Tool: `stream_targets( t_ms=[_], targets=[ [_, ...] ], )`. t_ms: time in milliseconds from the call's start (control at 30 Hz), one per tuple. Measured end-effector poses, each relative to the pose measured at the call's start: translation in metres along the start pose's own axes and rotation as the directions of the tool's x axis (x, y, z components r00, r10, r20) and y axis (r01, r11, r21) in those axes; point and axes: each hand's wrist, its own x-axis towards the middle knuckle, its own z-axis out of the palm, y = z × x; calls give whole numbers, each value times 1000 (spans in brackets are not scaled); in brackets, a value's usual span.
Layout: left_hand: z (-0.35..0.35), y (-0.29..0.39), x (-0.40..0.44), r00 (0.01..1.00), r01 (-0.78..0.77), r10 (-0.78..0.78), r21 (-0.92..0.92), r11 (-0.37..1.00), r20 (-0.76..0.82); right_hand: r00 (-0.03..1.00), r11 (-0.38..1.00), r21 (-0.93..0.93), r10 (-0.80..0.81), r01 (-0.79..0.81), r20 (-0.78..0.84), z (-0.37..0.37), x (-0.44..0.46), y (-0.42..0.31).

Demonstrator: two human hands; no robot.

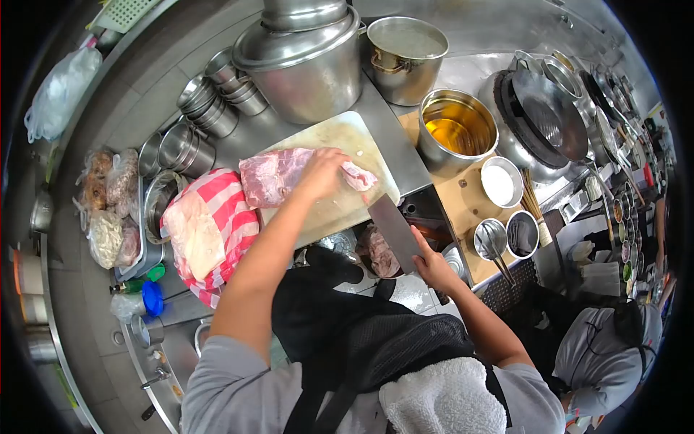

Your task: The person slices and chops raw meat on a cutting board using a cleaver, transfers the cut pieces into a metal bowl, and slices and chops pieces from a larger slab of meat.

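Observation:
A large piece of raw meat (271, 176) lies across the upper left of a pale cutting board (329, 213). My left hand (325, 171) is closed on the meat's right part, and a loose-looking end (358, 176) sticks out past the fingers. In my right hand (432, 266) is a broad cleaver (394, 230), its blade tip at the board's right edge, apart from the meat. More raw meat (379, 253) sits below the board. Left of the board, a pale slab (194, 242) rests on a red-and-white striped bag (230, 202).
Behind the board stand a big lidded pot (307, 79) and a pot of liquid (408, 54). To the right are a pot of yellow oil (459, 130), small bowls (502, 182) and a wok (549, 116). A co-worker (603, 354) is at the lower right.

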Motion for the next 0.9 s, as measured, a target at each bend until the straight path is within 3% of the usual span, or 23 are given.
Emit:
stream_targets(
  t_ms=[67, 133, 167, 233, 300, 367, 400, 467, 500, 533, 567, 600, 633, 700, 867, 900],
  targets=[
    [30, 7, 11, 996, -90, 90, -52, 995, 7, 997, 999, -18, -51, 50, -49, -1, -4, -5],
    [45, 17, 12, 996, -32, 28, 35, 999, 88, 990, 991, 25, 130, -132, 57, -9, -5, -18],
    [47, 18, 15, 996, -45, 42, 35, 998, 82, 991, 991, 23, 130, -131, 42, -11, -6, -16],
    [42, 16, 17, 979, 64, -68, 30, 998, 190, 996, 995, 64, 79, -82, 44, -11, -8, -13],
    [39, 14, 13, 968, 128, -120, -24, 991, 219, 983, 980, 94, 167, -175, 81, -15, -12, -14],
    [34, 19, -1, 945, 322, -325, -275, 906, 34, 942, 924, 194, 306, -329, 139, -21, -11, -20],
    [35, 28, -10, 942, 328, -333, -274, 904, 29, 942, 926, 189, 301, -325, 145, -22, -9, -24],
    [41, 55, -30, 927, 371, -367, -50, 927, 71, 915, 886, 232, 400, -402, 56, -23, -5, -30],
    [48, 54, -38, 924, 381, -378, -57, 923, 61, 917, 892, 217, 394, -397, 60, -20, 3, -18],
    [65, 49, -48, 935, 343, -349, -95, 934, -60, 971, 985, 85, 166, -153, -173, -11, 12, 0],
    [71, 49, -56, 930, 303, -323, -128, 944, -177, 929, 993, -97, -103, 73, -354, -12, 16, -15],
    [74, 46, -64, 921, 251, -300, -210, 945, -247, 965, 996, 56, 77, -65, -253, -24, 18, -29],
    [75, 43, -72, 916, 263, -314, -215, 940, -251, 968, 997, 48, 73, -63, -240, -31, 25, -45],
    [83, 32, -85, 874, 70, -253, -407, 911, -416, 983, 995, 5, 102, -102, -156, -40, 40, -65],
    [103, 18, -88, 816, 179, -401, -476, 861, -417, 997, 993, -116, -42, 34, -67, -30, 80, -47],
    [94, 23, -80, 836, 232, -482, -626, 744, -264, 997, 991, -128, -45, 37, -61, -25, 85, -32]
  ],
)
